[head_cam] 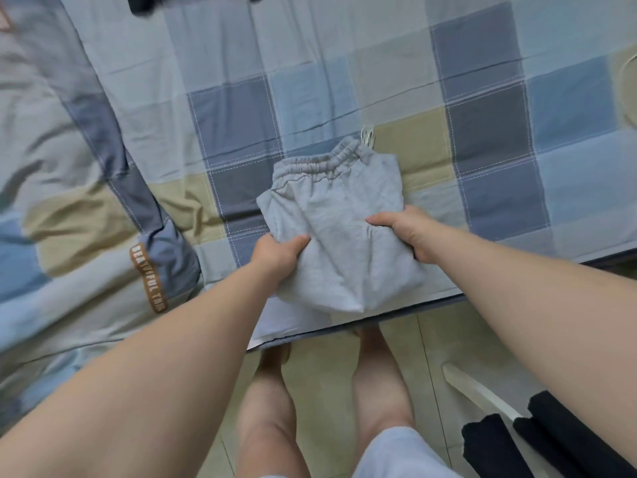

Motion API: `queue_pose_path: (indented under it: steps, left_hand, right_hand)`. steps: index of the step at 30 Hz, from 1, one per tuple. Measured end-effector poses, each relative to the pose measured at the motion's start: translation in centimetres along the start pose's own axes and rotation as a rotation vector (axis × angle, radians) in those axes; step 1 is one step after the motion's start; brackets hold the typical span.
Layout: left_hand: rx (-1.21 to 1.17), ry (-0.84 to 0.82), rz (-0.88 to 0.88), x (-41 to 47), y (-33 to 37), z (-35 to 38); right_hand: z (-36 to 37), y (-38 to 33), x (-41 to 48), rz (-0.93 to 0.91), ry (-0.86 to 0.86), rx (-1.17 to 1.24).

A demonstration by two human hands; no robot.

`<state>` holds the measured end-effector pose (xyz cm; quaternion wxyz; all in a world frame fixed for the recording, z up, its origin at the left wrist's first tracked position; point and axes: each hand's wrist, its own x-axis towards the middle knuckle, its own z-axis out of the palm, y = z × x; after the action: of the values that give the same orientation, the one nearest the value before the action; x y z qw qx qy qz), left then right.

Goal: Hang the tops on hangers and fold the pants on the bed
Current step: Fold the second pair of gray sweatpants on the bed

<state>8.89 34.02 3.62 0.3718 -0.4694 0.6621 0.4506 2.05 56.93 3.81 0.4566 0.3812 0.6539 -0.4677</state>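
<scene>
Light grey pants point(336, 215), folded into a small bundle, lie near the bed's front edge with the elastic waistband and a white drawstring at the far end. My left hand point(275, 251) grips the bundle's left side, thumb on top of the cloth. My right hand point(405, 229) grips its right side, thumb on top and fingers curled under the edge. The near end of the bundle bulges toward the bed's edge.
The bed point(482, 150) has a blue, grey and beige checked sheet. A bunched quilt point(86, 201) covers the left. A dark garment point(186, 1) lies at the far edge. Black clothes point(551, 439) hang on a white chair at lower right. My legs stand on the tiled floor.
</scene>
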Motion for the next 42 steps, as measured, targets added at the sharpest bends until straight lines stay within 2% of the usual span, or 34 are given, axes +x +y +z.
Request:
queue_pose_path:
  steps: [4,8,13,16,21,30,37,42]
  left_hand:
    - [0.15,-0.139,-0.066,-5.6,-0.5,-3.4]
    - [0.217,-0.226,-0.07,-12.3,-1.3,-7.1]
    - [0.19,-0.336,-0.109,-20.3,-1.4,-11.2]
    - [0.181,-0.356,-0.013,-25.1,-0.7,-12.2]
    - [0.186,-0.352,0.283,-33.4,0.4,-10.6]
    - [0.292,-0.538,0.706,-49.3,-1.7,0.3]
    - [0.304,-0.802,0.987,-64.5,-8.3,14.5]
    - [0.435,-0.967,1.16,-73.5,-14.2,24.7]
  right_hand:
    - [-0.3,1.9,-7.5,0.121,0.029,0.009]
    - [0.8,4.9,-16.5,0.212,0.032,0.16]
    - [2.0,8.7,-27.1,0.155,0.034,0.453]
    - [1.8,10.8,-32.5,0.056,0.116,0.647]
    - [-0.1,15.4,-40.5,-0.14,0.336,0.888]
    - [-8.5,27.8,-54.7,-0.507,0.613,1.157]
    - [-17.9,43.4,-66.2,-0.768,0.755,1.179]
    - [-22.2,55.9,-72.4,-0.823,0.942,1.276]
